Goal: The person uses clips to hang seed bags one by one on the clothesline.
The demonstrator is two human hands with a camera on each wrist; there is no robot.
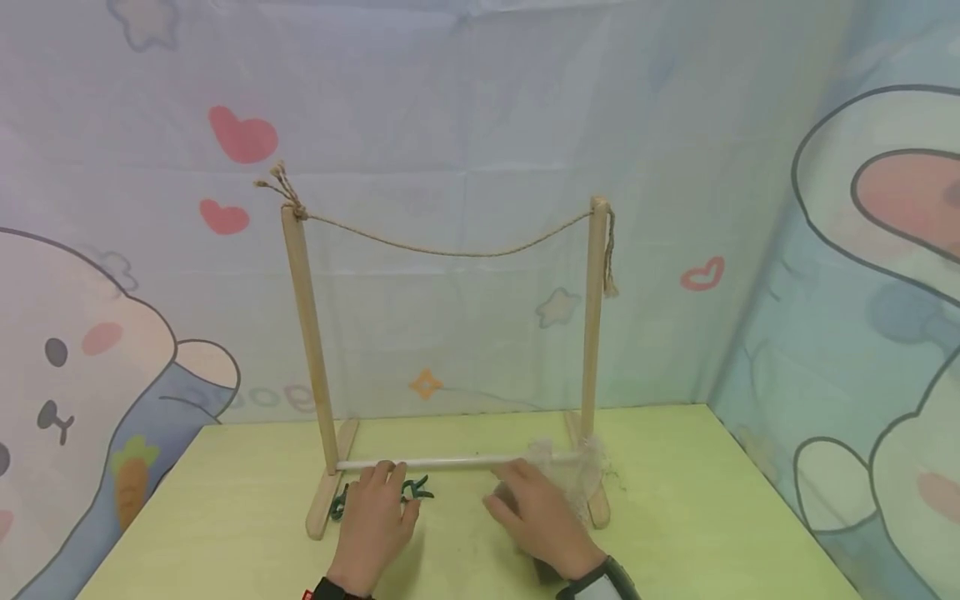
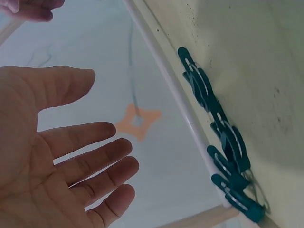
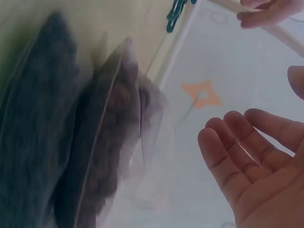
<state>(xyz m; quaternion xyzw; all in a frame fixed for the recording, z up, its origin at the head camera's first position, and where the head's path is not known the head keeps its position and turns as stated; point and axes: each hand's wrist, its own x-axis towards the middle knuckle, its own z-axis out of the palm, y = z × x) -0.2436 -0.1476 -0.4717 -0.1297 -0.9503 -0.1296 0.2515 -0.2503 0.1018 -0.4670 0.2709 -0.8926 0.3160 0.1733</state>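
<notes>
My left hand [image 1: 375,517] hovers over several dark green clips [image 2: 232,142], its fingers spread and holding nothing. The clips lie in a row on the table, beside a white rod [image 1: 465,461]. On the other side my right hand [image 1: 543,521] is extended with its palm bare in the right wrist view. Close to it are a dark grey cloth-like item [image 3: 35,128] and a dark brown bundle [image 3: 107,142] with sheer, pale material [image 1: 585,475] around it. In the head view the right hand partly covers these items.
A wooden stand rises behind the hands, with a left post [image 1: 309,333] and a right post [image 1: 592,333]. A twine rope [image 1: 450,252] sags between their tops. Flat wooden feet [image 1: 322,504] rest on the yellow-green table [image 1: 712,517]. A printed cloth backdrop [image 1: 465,100] hangs behind.
</notes>
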